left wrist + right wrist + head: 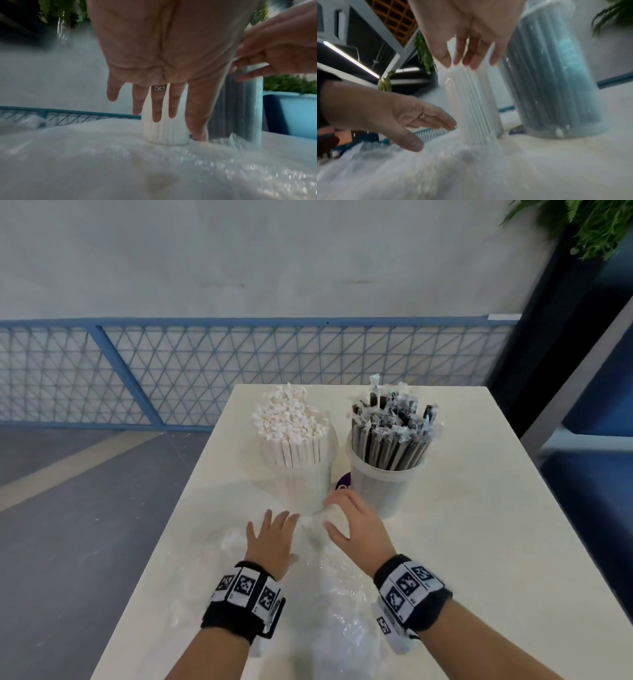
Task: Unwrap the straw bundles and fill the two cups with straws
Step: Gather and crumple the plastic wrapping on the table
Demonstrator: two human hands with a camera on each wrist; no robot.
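Note:
Two clear cups stand side by side at the far end of the white table (pixel 479 542). The left cup (pixel 301 484) is packed with white wrapped straws (pixel 291 416). In the right cup (pixel 383 491) are black straws (pixel 394 419) in clear sleeves. My left hand (pixel 274 534) hovers palm down with straight, spread fingers just before the left cup (pixel 163 132). Beside it, my right hand (pixel 346 518) has relaxed fingers (pixel 471 59) close to the left cup's near side (pixel 476 101). I see nothing pinched in it. Crumpled clear plastic wrap (pixel 342 611) lies under both wrists.
A small purple object (pixel 343 482) shows between the cups. The table's left edge (pixel 164 542) drops to grey floor. A blue mesh railing (pixel 171 371) runs behind, and a plant (pixel 582 220) hangs at the upper right.

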